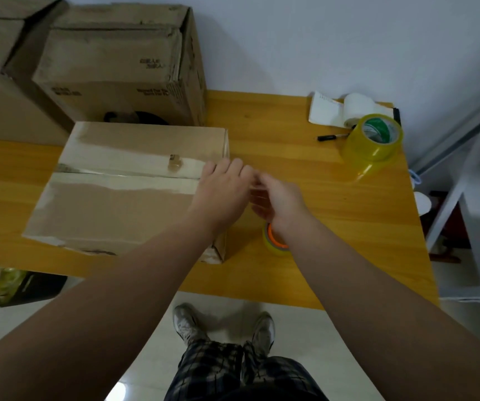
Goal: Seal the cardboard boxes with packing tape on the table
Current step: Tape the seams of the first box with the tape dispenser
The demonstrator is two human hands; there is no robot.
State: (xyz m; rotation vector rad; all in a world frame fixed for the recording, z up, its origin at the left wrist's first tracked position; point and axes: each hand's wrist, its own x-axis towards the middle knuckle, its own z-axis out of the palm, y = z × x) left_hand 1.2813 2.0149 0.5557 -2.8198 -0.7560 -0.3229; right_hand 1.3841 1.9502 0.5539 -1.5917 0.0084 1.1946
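Left hand [221, 195] rests on the right end of the flat cardboard box [117, 192], fingers bent away, so I cannot tell its grip. The right hand [276, 201] beside it is blurred, its grip also unclear. The box lies mid-counter [305, 157], its brown top scuffed pale and its centre seam glossy. Print on the big box [117, 68] behind is unreadable.

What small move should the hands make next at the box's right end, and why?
Probably smooth the tape end down over the box side. The seam already looks shiny with tape, and the left hand and right hand meet at its right end; their grip is blurred.
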